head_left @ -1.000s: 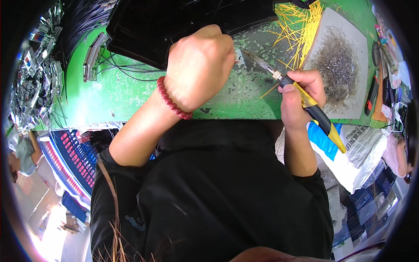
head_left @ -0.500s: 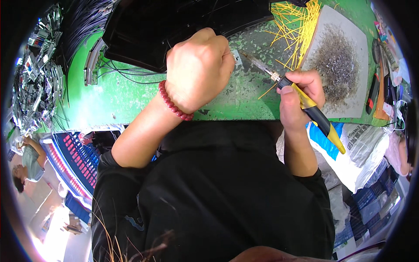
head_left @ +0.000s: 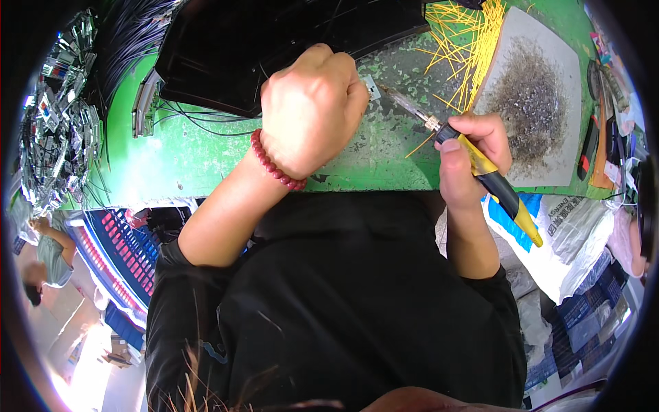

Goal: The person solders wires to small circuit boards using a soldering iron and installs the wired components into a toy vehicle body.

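My right hand (head_left: 475, 147) grips a yellow and black soldering iron (head_left: 495, 180), its metal tip pointing left and away from me. Just left of that tip, a small pale metallic piece (head_left: 371, 88) sticks out beside the fingers of my left hand (head_left: 312, 110). That hand is closed, knuckles up, at the near edge of a large black panel (head_left: 288, 48); its fingertips are hidden, so I cannot make out what lies in them. A red bead bracelet (head_left: 273, 169) circles my left wrist.
Yellow wires (head_left: 473, 51) lie at the back, beside a grey board (head_left: 573, 103) with a heap of dark debris. Small metallic parts (head_left: 58, 130) with black wires are piled at the left of the green table (head_left: 384, 175). Tools (head_left: 596, 137) lie at the right edge; another person (head_left: 55, 250) is far left.
Very little differs: both hands hold nearly the same pose, with the soldering iron's tip still beside the small pale piece. The person at the far left has shifted slightly.
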{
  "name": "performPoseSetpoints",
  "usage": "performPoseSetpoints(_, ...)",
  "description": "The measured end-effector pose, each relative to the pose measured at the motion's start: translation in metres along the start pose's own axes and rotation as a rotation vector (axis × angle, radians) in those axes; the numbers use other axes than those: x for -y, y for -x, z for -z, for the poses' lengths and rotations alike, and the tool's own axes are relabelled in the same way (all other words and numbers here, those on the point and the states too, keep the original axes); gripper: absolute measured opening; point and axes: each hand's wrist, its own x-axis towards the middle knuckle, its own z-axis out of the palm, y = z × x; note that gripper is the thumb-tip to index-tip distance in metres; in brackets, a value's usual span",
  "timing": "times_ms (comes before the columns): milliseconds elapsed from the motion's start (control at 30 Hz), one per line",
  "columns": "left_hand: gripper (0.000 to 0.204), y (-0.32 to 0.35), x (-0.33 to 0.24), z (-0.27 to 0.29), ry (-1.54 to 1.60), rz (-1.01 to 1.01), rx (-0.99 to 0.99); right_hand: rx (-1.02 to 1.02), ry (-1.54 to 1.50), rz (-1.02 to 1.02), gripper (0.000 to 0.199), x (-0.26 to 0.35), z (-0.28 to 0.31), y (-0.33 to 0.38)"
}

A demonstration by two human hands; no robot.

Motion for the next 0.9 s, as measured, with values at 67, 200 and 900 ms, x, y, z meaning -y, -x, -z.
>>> performPoseSetpoints(67,0.014,0.000,0.000,0.000,0.004,0.006,-0.012,-0.002,-0.007,-0.004,0.033,0.000,0.000,0.000)
performPoseSetpoints(200,0.015,0.000,0.002,-0.001,0.046,0.025,-0.013,-0.007,0.010,0.000,0.033,0.000,0.001,-0.001)
performPoseSetpoints(900,0.015,0.004,0.003,0.007,0.082,-0.009,0.051,0.005,0.078,0.046,0.024,0.001,0.002,0.003)
